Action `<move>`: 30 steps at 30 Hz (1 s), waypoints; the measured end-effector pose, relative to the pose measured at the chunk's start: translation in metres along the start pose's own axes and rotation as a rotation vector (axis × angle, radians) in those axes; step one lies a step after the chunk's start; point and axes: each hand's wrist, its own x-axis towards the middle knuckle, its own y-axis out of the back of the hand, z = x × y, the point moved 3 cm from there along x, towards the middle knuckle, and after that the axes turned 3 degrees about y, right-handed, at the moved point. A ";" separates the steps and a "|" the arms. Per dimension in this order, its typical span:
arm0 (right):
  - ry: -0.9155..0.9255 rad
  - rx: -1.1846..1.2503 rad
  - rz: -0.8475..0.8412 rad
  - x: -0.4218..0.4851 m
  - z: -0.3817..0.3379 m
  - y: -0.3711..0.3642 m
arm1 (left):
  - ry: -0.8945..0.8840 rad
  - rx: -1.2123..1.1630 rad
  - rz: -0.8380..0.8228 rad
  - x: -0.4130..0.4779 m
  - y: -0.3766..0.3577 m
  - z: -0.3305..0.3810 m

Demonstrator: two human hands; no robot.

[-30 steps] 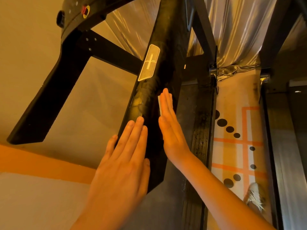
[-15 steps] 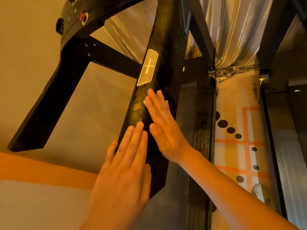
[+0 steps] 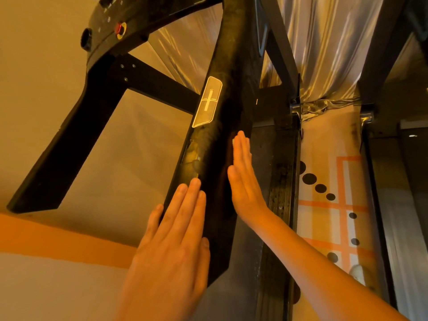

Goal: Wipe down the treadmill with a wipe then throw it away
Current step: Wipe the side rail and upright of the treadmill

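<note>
The treadmill's black right handrail (image 3: 215,140) runs from the console (image 3: 108,26) down toward me, with a pale plus-minus button pad (image 3: 207,101) on top. My right hand (image 3: 243,177) lies flat with straight fingers against the rail's right side, pressing a white wipe (image 3: 233,141); only a small corner of the wipe shows at my fingertips. My left hand (image 3: 171,246) rests flat on the top of the rail, nearer to me, fingers straight and together.
The left handrail (image 3: 62,144) sticks out at the left above the belt. A red stop button (image 3: 119,28) sits on the console. To the right are a second machine's black frame (image 3: 375,66), a patterned floor mat (image 3: 333,205), a silver curtain (image 3: 328,42) and my shoe (image 3: 356,272).
My right hand with the wipe slid from the top of the rail back to its right side and a little down. My left hand stayed on the rail.
</note>
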 end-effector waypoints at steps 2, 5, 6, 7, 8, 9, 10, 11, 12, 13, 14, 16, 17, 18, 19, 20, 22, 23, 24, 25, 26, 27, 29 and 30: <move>-0.056 0.005 0.021 0.001 0.000 -0.001 | 0.006 -0.001 -0.019 0.000 0.000 0.000; -0.043 0.029 0.025 0.013 -0.021 -0.005 | 0.005 -0.011 -0.026 0.000 0.000 0.000; -0.018 0.031 0.017 0.016 -0.026 -0.005 | 0.000 -0.008 -0.023 0.001 0.001 0.000; 0.002 0.032 0.010 0.016 -0.026 -0.004 | -0.006 -0.003 -0.019 0.001 0.001 0.000; 0.014 0.033 -0.002 0.013 -0.021 -0.002 | -0.010 -0.001 -0.020 0.001 0.002 0.000; 0.012 0.032 -0.009 0.007 -0.013 -0.001 | -0.010 0.000 -0.018 0.001 0.002 0.000; -0.003 0.030 -0.009 0.000 -0.004 0.000 | -0.007 -0.002 -0.019 0.001 0.002 0.000; -0.028 0.026 0.002 -0.006 0.005 0.000 | -0.004 -0.004 -0.021 0.001 0.002 0.000; -0.058 0.024 0.017 -0.011 0.012 0.000 | -0.004 -0.012 -0.027 0.001 0.002 0.000; -0.085 0.022 0.031 -0.014 0.017 0.000 | -0.002 -0.023 -0.036 0.001 0.001 0.000; -0.100 0.017 0.039 -0.015 0.019 -0.001 | 0.003 -0.034 -0.046 0.001 0.001 0.000; -0.104 0.011 0.048 -0.014 0.018 -0.002 | 0.013 -0.048 -0.057 0.000 0.001 -0.002; -0.104 0.009 0.049 -0.013 0.016 -0.002 | 0.016 -0.052 -0.066 0.000 0.002 -0.002; -0.108 0.010 0.048 -0.012 0.016 -0.002 | 0.018 -0.055 -0.077 0.000 0.003 -0.001; -0.114 0.012 0.047 -0.012 0.017 -0.002 | 0.024 -0.050 -0.080 0.000 0.003 0.000; -0.117 0.016 0.047 -0.013 0.017 -0.001 | 0.046 -0.050 -0.088 0.001 0.005 0.002; -0.118 0.027 0.057 -0.014 0.016 -0.001 | 0.185 -0.144 -0.097 0.011 0.012 0.011; -0.123 0.036 0.061 -0.014 0.015 -0.002 | 0.285 -0.257 -0.074 0.020 0.019 0.017; -0.128 0.043 0.068 -0.013 0.014 -0.003 | 0.363 -0.404 -0.044 0.032 0.027 0.021; -0.130 0.050 0.077 -0.013 0.012 -0.004 | 0.419 -0.523 -0.019 0.045 0.034 0.022; -0.129 0.060 0.082 -0.011 0.009 -0.005 | 0.436 -0.567 -0.011 0.059 0.039 0.022; -0.122 0.068 0.080 -0.010 0.005 -0.005 | 0.432 -0.584 0.001 0.076 0.041 0.019; -0.109 0.076 0.062 -0.007 -0.002 -0.004 | 0.401 -0.599 -0.012 0.112 0.046 0.008; -0.108 0.077 0.053 -0.005 -0.004 -0.003 | 0.386 -0.595 -0.047 0.129 0.045 0.001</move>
